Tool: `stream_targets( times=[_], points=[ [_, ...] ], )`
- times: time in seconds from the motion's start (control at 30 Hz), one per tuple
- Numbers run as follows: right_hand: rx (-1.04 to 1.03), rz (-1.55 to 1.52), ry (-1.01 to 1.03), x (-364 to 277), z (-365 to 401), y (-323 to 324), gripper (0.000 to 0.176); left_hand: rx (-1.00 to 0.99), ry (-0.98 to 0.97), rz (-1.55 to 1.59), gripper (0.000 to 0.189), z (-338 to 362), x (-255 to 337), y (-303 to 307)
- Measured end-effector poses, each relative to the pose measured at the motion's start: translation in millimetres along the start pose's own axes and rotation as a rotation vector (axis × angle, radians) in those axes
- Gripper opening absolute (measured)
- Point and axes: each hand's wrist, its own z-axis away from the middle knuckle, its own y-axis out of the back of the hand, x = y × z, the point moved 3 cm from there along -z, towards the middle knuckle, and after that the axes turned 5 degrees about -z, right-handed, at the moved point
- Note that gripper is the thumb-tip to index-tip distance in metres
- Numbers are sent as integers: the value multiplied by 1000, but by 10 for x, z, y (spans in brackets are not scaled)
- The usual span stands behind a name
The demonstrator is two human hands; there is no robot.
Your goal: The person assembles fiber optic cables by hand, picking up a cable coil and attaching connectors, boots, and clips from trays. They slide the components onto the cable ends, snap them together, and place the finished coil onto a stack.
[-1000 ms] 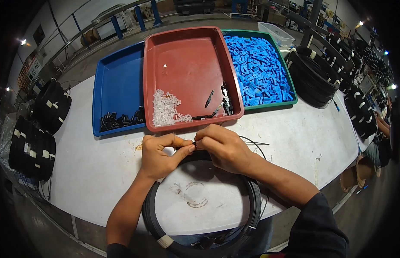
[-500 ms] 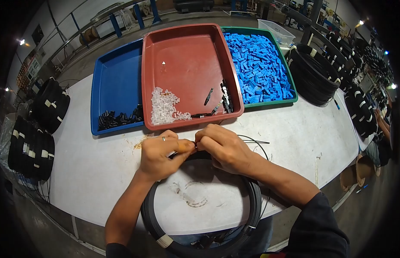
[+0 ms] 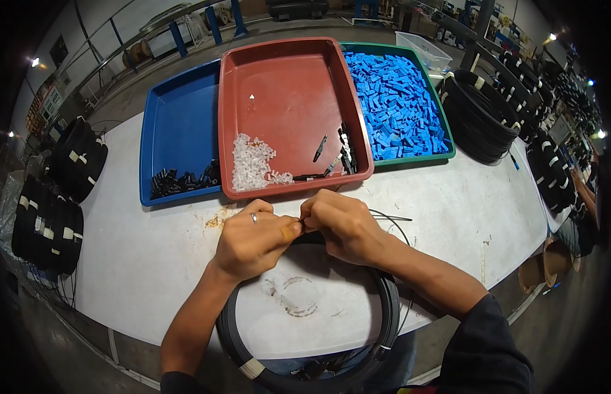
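Observation:
My left hand [image 3: 253, 240], with a ring on one finger, is closed in a pinch. Its fingertips meet those of my right hand [image 3: 345, 226], also closed, above the far side of a black cable coil [image 3: 390, 305]. Something small and dark sits between the fingertips, mostly hidden. The coil lies partly on the white table [image 3: 141, 276] and reaches over its near edge, with pale tape [image 3: 252, 368] wrapped at the lower left. A loose cable end [image 3: 394, 218] sticks out to the right of my right hand.
Beyond my hands stand a red tray [image 3: 286, 85] with clear pieces and black connectors, a blue tray [image 3: 181, 125] with black parts, and a green tray [image 3: 450, 141] of blue pieces. Cable coils flank them, including one at right [image 3: 479, 118]. A person's arm [image 3: 583, 190] shows far right.
My left hand has rolled slightly, bringing its ring into fuller view. The fingertips of both hands stay together, and the coil has hardly moved.

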Motion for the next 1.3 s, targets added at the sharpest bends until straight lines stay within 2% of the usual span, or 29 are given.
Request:
stream_targets(
  times=[0.07, 0.13, 0.2, 0.23, 0.27, 0.33, 0.37, 0.4, 0.47, 0.5, 0.53, 0.6, 0.63, 0.67, 0.73, 0.77, 0.87, 0.9, 0.97, 1.0, 1.07, 1.1, 1.13, 1.2, 1.23, 1.27, 1.3],
  points=[
    [9, -123, -169, 109, 38, -58, 26, 10, -298, -287, 14, 15, 81, -15],
    [27, -137, -156, 125, 43, -74, 28, -9, -273, -279, 15, 15, 64, 0],
    [41, -150, -147, 114, 29, -70, 31, 41, 18, -52, 14, 26, -32, 8],
    [63, -74, -58, 65, 0, -45, 31, 53, 207, 61, 14, 62, -76, 2],
    [85, 4, 30, 15, -20, -21, 31, 55, 207, 63, 14, 68, -60, 6],
    [74, 60, 87, -49, -48, -4, 32, 18, 436, 285, 13, 83, -103, 0],
    [65, 114, 143, -79, -43, -2, 33, 40, 272, 223, 11, 80, -104, -5],
    [67, 116, 141, -77, -30, 7, 33, 37, 270, 225, 11, 53, -95, -1],
    [12, -66, -41, -10, -4, 2, 35, -2, -214, -182, 10, -11, 83, 19],
    [12, -64, -42, 11, 18, -11, 35, 24, -308, -260, 12, 22, 84, -20],
    [-3, -106, -98, 62, 36, -45, 36, 25, -309, -259, 12, 20, 87, -16],
    [-16, -148, -148, 104, 32, -75, 36, -15, -264, -286, 14, 12, 68, 3],
    [31, -131, -111, 94, 24, -69, 35, 12, -136, -165, 15, 9, 39, 13],
    [77, -116, -75, 83, 18, -65, 35, 11, -135, -167, 15, 23, 54, 11],
    [88, -48, -12, 39, -13, -54, 33, 33, 364, 161, 15, 65, -70, -1],
    [100, 21, 48, 2, -20, -39, 32, 31, 363, 163, 15, 68, -83, -7],
    [48, 0, -1, -34, -17, -15, 31, 20, 119, 99, 13, 55, -83, -18],
    [48, 2, -2, -11, 1, -24, 31, 20, 118, 101, 13, 29, -76, -17],
    [-3, -109, -171, 110, 38, -79, 25, -15, -287, -268, 13, -18, 71, -14],
    [-3, -110, -167, 122, 36, -84, 25, -14, -287, -272, 13, -19, 70, -9],
    [49, -155, -147, 121, 30, -75, 25, 30, -216, -234, 14, -4, 53, 12],
    [46, -156, -144, 113, 22, -75, 25, 36, -79, -146, 11, 7, 21, 20],
    [66, -76, -74, 78, 9, -56, 25, 40, -77, -149, 11, 23, 40, 22],
    [84, 6, -4, 23, -14, -21, 26, 29, 460, 234, 10, 64, -64, 8],
    [77, 52, 58, -21, -22, -11, 30, -1, 598, 355, 10, 60, -68, 9],
    [73, 99, 121, -52, -24, -7, 35, -3, 597, 356, 10, 70, -103, -9],
    [68, 101, 120, -56, -22, -12, 36, 3, 423, 278, 10, 69, -118, -21]
  ],
)
